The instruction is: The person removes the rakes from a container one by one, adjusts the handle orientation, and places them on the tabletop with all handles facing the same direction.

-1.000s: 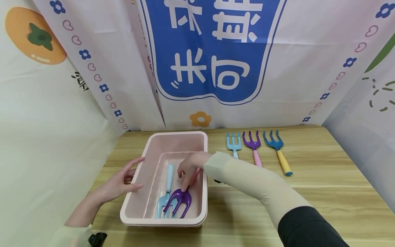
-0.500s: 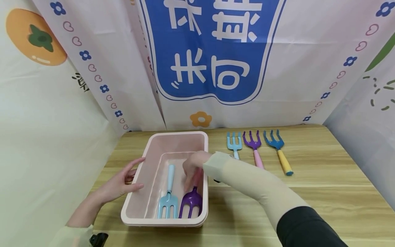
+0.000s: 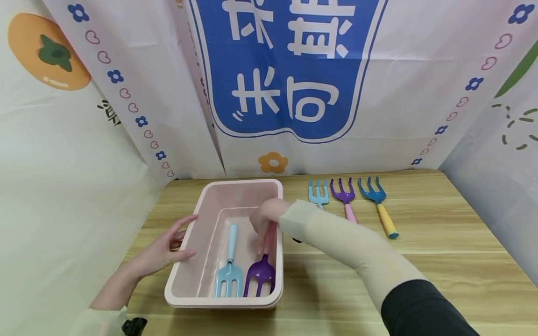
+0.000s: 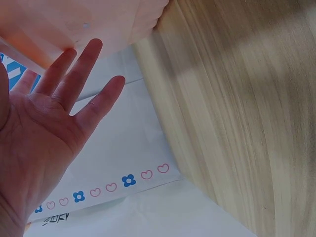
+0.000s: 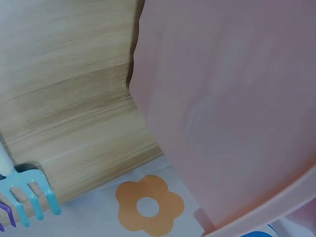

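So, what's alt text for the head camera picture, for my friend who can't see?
A person's right hand is in a pink bin, at the pink handle of a purple fork beside a light blue fork. The left hand touches the bin's side. Three more forks lie on the wooden table.

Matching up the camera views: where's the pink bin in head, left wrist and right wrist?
Head: lower half, mostly left of centre, seen from above; pink bin.
Left wrist: top-left, cropped by the frame, above the left hand; pink bin.
Right wrist: fills most of the right side, cropped; pink bin.
Shared landmark: wooden tabletop, under the bin in head, right side in left wrist, upper left in right wrist.
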`<move>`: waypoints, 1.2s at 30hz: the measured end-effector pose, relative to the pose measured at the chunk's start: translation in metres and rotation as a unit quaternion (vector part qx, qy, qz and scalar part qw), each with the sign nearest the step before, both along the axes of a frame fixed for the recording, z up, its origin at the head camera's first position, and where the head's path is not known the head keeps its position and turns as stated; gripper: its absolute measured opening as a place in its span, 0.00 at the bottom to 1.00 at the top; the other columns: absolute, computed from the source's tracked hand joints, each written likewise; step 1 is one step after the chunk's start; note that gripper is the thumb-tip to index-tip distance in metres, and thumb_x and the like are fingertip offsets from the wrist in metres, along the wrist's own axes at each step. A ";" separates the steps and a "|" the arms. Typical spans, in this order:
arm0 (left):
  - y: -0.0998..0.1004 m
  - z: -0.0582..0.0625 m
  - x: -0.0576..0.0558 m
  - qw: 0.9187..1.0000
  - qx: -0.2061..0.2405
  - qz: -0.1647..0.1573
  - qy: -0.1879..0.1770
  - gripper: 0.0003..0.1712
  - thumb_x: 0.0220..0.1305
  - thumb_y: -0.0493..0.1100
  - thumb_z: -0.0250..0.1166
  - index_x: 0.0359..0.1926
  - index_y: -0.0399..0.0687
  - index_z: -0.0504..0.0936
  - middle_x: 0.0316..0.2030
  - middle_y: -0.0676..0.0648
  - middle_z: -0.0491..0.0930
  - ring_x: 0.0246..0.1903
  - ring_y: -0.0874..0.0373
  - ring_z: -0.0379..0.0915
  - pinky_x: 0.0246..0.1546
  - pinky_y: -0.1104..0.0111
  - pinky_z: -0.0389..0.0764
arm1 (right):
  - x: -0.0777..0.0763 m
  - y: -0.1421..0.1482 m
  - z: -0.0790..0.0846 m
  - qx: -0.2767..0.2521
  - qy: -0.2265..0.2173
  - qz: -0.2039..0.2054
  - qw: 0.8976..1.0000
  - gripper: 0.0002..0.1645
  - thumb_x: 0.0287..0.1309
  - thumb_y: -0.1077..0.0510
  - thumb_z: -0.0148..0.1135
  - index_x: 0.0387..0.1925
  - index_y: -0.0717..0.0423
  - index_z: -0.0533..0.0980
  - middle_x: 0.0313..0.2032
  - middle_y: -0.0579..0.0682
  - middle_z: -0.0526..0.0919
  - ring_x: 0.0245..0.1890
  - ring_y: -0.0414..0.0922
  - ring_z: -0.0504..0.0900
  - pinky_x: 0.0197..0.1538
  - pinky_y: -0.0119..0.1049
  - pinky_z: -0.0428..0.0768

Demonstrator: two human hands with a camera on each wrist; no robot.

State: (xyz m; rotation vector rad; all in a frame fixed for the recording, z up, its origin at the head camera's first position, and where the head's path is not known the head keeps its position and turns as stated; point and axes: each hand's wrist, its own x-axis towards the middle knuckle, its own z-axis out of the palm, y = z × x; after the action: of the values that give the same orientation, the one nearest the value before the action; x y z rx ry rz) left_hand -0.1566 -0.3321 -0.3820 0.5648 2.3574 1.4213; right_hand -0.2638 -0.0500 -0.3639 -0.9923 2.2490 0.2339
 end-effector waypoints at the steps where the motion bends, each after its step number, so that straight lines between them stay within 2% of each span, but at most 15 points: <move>1: 0.000 0.000 0.000 1.000 -0.001 -0.001 0.001 0.50 0.64 0.35 0.65 0.76 0.45 0.43 0.60 0.21 0.64 0.50 0.34 0.74 0.38 0.61 0.82 | 0.000 0.000 0.001 -0.003 -0.014 -0.006 1.000 0.29 0.41 0.35 0.76 0.12 0.46 0.69 0.15 0.39 0.66 0.20 0.35 0.64 0.26 0.28 0.65; 4: 0.000 0.000 0.000 1.000 -0.005 -0.001 0.002 0.49 0.64 0.36 0.65 0.76 0.45 0.43 0.60 0.21 0.65 0.49 0.36 0.75 0.38 0.61 0.83 | 0.000 0.002 0.001 -0.013 -0.039 -0.033 0.999 0.24 0.38 0.41 0.80 0.12 0.46 0.73 0.14 0.39 0.69 0.17 0.35 0.64 0.22 0.28 0.63; 6: 0.000 0.000 0.000 1.000 -0.008 -0.001 0.002 0.49 0.64 0.36 0.65 0.76 0.45 0.43 0.60 0.22 0.66 0.49 0.37 0.76 0.38 0.61 0.83 | 0.001 0.002 0.001 -0.013 -0.046 -0.044 0.998 0.24 0.36 0.42 0.81 0.11 0.46 0.73 0.13 0.40 0.66 0.16 0.35 0.63 0.21 0.29 0.61; 9: 0.000 -0.001 0.000 1.000 -0.014 0.001 0.005 0.49 0.64 0.37 0.66 0.76 0.45 0.43 0.59 0.22 0.66 0.48 0.40 0.77 0.38 0.61 0.83 | 0.002 0.004 0.001 -0.016 -0.040 -0.047 0.998 0.24 0.35 0.41 0.81 0.12 0.46 0.75 0.13 0.40 0.65 0.16 0.35 0.63 0.21 0.29 0.61; 15: 0.000 -0.002 0.000 1.000 -0.020 0.005 0.007 0.49 0.64 0.37 0.66 0.76 0.46 0.44 0.59 0.22 0.67 0.47 0.44 0.78 0.38 0.61 0.83 | 0.003 0.005 0.005 -0.041 -0.047 -0.044 0.997 0.19 0.36 0.42 0.81 0.15 0.47 0.81 0.13 0.41 0.72 0.15 0.34 0.66 0.22 0.28 0.63; 20: -0.001 -0.004 0.001 1.000 -0.022 0.004 0.010 0.49 0.64 0.37 0.66 0.76 0.45 0.44 0.58 0.22 0.68 0.46 0.45 0.79 0.38 0.61 0.83 | 0.006 0.009 0.017 -0.059 -0.037 -0.011 0.997 0.17 0.38 0.40 0.79 0.20 0.46 0.83 0.19 0.41 0.80 0.19 0.33 0.71 0.25 0.26 0.69; 25: 0.000 -0.005 0.001 1.000 -0.020 0.005 0.010 0.49 0.64 0.37 0.66 0.76 0.45 0.44 0.59 0.22 0.67 0.47 0.41 0.78 0.38 0.61 0.83 | 0.005 0.018 0.037 -0.092 -0.025 0.028 0.995 0.16 0.43 0.38 0.76 0.23 0.44 0.84 0.22 0.40 0.82 0.22 0.32 0.73 0.29 0.26 0.73; 28: 0.001 -0.003 0.001 1.000 -0.015 -0.001 0.014 0.49 0.64 0.37 0.65 0.76 0.44 0.44 0.59 0.21 0.67 0.47 0.41 0.78 0.38 0.61 0.83 | 0.003 0.027 0.050 -0.128 -0.035 0.035 0.991 0.17 0.45 0.39 0.76 0.24 0.47 0.86 0.20 0.41 0.81 0.21 0.34 0.73 0.29 0.28 0.73; 34: 0.001 -0.002 0.001 1.000 -0.007 -0.005 0.024 0.49 0.64 0.35 0.65 0.76 0.43 0.43 0.58 0.21 0.67 0.46 0.41 0.79 0.37 0.61 0.83 | -0.003 0.049 0.069 -0.213 -0.073 0.007 0.974 0.15 0.47 0.44 0.76 0.19 0.49 0.85 0.20 0.44 0.83 0.23 0.39 0.78 0.31 0.31 0.77; 36: 0.000 -0.002 0.002 1.000 -0.007 -0.006 0.026 0.49 0.64 0.35 0.65 0.76 0.43 0.43 0.58 0.20 0.67 0.46 0.40 0.78 0.37 0.61 0.83 | -0.006 0.057 0.074 -0.234 -0.074 0.005 0.969 0.16 0.47 0.44 0.76 0.20 0.49 0.85 0.20 0.43 0.83 0.22 0.37 0.76 0.30 0.29 0.75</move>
State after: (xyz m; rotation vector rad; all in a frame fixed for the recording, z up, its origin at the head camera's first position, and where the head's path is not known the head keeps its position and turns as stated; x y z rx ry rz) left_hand -0.1550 -0.3316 -0.3837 0.6177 2.3986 1.4007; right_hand -0.2694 0.0071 -0.2902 -1.2131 2.2048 -0.3756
